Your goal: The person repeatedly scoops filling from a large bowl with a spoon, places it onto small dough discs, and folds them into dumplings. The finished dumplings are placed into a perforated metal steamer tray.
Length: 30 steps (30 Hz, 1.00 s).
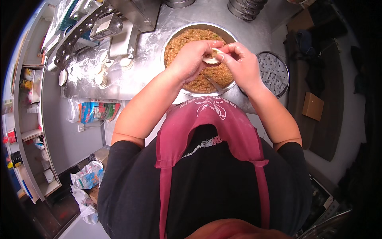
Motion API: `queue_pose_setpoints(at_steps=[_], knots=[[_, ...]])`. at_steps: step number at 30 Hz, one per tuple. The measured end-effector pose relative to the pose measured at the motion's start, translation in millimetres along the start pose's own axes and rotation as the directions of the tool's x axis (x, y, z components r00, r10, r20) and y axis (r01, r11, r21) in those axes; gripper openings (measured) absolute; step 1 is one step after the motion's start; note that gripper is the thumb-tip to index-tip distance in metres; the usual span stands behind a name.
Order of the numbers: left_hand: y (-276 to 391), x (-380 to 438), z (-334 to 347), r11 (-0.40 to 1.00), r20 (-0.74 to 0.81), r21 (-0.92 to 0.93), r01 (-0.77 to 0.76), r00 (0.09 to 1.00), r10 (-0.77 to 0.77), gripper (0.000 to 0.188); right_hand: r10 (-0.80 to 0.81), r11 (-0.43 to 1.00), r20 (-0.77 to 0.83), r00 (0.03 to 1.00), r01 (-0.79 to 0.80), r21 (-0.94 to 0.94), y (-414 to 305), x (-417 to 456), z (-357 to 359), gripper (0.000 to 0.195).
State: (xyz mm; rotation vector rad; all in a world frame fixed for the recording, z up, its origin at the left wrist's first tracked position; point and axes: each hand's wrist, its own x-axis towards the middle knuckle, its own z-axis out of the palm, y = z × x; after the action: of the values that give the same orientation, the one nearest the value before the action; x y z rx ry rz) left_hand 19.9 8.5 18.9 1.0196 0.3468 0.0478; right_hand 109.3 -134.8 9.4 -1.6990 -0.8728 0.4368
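Above a large round metal bowl [163, 56] of minced filling [182, 38], my left hand [194, 56] cradles a partly folded dough wrapper [212, 60] with some filling showing in it. The fingertips of my right hand [238, 59] pinch the wrapper's right side and upper edge. A flat metal spatula or knife [213, 83] lies in the filling below my hands, its end near the bowl's lower rim. To the left, several stacks of round dough wrappers [101, 80] rest on the floured metal table [143, 71]. Right of the bowl is a round steamer tray [273, 73] with a perforated liner.
A metal dough machine [122, 38] with a perforated arm stands at the upper left of the table. Stacked metal steamer rings [247, 9] are at the top right, another round metal container [179, 3] at the top. An open shelf [32, 134] stands far left; a cardboard box [312, 106] lies right.
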Motion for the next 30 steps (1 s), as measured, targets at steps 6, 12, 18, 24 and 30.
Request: queue_pose_setpoints(at_steps=[6, 12, 18, 24, 30], knots=[[-27.5, -2.6, 9.4, 0.975, -0.184, -0.084, -0.207, 0.965, 0.189, 0.039, 0.196, 0.94, -0.118, 0.973, -0.152, 0.304, -0.8, -3.8, 15.7, 0.013], [-33.3, -3.2, 3.8, 0.956, -0.226, 0.13, -0.264, 0.931, 0.288, 0.037, 0.0, 0.997, -0.113, 0.994, 0.009, 0.083, 1.4, -8.6, 12.5, 0.012], [-26.4, 0.6, -5.9, 0.922, -0.142, 0.256, -0.29, 0.932, 0.333, 0.039, -0.044, 0.991, -0.12, 0.992, 0.059, 0.124, -3.9, -0.9, 10.7, 0.011], [-10.1, -3.7, -7.0, 0.971, -0.099, 0.185, -0.154, 0.98, 0.174, 0.042, -0.225, 0.963, -0.01, 0.974, 0.221, -0.156, -5.9, 8.2, -0.9, 0.013], [10.0, -5.3, -10.8, 0.999, -0.008, 0.019, -0.026, 1.0, 0.026, 0.047, 0.121, 0.957, 0.112, 0.986, -0.145, 0.25, -8.4, 16.3, -1.3, 0.015]])
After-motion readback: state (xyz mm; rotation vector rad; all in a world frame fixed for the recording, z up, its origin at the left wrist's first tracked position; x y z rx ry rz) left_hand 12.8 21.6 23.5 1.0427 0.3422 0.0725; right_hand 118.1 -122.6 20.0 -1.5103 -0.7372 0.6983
